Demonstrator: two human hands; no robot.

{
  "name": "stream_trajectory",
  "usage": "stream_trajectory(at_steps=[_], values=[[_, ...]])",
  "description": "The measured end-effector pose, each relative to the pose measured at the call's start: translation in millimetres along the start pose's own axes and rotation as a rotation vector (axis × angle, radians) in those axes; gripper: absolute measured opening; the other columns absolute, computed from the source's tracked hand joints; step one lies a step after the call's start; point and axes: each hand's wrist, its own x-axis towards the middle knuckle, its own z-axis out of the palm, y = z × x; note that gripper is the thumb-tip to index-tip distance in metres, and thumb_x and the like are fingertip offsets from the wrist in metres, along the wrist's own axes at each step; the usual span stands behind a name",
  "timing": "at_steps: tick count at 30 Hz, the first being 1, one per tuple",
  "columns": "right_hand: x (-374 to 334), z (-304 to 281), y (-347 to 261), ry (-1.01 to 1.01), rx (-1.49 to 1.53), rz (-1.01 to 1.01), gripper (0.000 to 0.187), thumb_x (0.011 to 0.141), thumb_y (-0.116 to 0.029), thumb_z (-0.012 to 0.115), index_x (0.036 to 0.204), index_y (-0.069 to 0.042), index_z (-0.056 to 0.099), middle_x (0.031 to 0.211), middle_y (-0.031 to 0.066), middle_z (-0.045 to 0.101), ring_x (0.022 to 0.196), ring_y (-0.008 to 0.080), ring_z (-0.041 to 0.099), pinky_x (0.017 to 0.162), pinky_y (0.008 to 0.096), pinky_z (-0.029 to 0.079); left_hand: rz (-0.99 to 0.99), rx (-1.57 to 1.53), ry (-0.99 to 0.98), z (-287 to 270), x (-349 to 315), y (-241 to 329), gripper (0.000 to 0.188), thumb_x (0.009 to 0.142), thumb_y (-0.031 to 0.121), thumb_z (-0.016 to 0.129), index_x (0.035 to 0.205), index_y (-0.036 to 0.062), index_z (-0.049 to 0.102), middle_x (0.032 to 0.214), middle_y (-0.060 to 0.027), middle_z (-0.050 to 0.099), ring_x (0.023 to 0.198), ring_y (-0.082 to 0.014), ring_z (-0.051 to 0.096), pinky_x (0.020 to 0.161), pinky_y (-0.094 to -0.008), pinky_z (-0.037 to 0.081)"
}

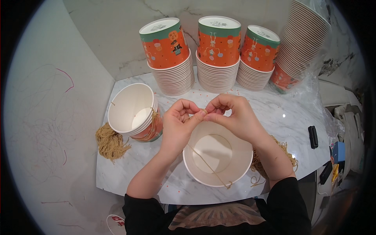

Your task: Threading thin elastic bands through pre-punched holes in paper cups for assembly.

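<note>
A white-lined paper bucket (243,153) stands with its mouth up on the table in front of me. A thin tan cord (208,164) crosses its opening; its lower end passes at the near rim, where a small knot or loop shows. Over the far rim, my left hand (178,122) is closed in a pinch, thumb against fingers. My right hand (235,116) pinches right beside it, the fingertips of both touching. A short bit of cord shows between them; its exact end is hidden by the fingers.
Nested paper buckets (131,103) with cord on their side stand at left, beside a tan cord bundle (110,141). Another cord bundle (289,153) lies under my right forearm. Orange-green bucket stacks (218,47) line the back. A black object (313,137) lies at right.
</note>
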Motion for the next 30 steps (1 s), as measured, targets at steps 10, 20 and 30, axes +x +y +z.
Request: stream_trajectory(at_steps=[10, 20, 30], values=[[3.7, -4.0, 4.1, -0.059, 0.027, 0.059, 0.017, 0.085, -0.011, 0.082, 0.094, 0.002, 0.073, 0.082, 0.0017, 0.071, 0.076, 0.0081, 0.062, 0.072, 0.0261, 0.051, -0.017, -0.095, 0.006, 0.5, 2.7, 1.2, 0.016, 0.093, 0.000, 0.074, 0.102, 0.0010, 0.061, 0.092, -0.0054, 0.070, 0.080, -0.0064, 0.067, 0.070, -0.0190, 0.055], [6.5, -6.7, 14.7, -0.105, 0.074, 0.038, 0.021, 0.087, -0.015, 0.081, 0.095, 0.003, 0.075, 0.082, 0.0073, 0.073, 0.075, 0.0120, 0.066, 0.073, 0.0276, 0.054, -0.100, -0.035, -0.048, -4.7, 5.4, 11.2, 0.016, 0.091, 0.000, 0.077, 0.103, -0.0020, 0.066, 0.093, -0.0089, 0.074, 0.082, -0.0095, 0.071, 0.072, -0.0196, 0.057], [8.9, -6.7, 18.1, -0.168, 0.262, 0.171, 0.018, 0.094, -0.013, 0.073, 0.098, 0.005, 0.074, 0.085, 0.0046, 0.073, 0.079, 0.0072, 0.065, 0.072, 0.0242, 0.054, 0.004, 0.375, 0.011, -2.5, 2.9, 21.9, 0.010, 0.086, -0.002, 0.074, 0.096, -0.0005, 0.072, 0.080, 0.0016, 0.070, 0.059, 0.0041, 0.050, 0.053, -0.0146, 0.037]])
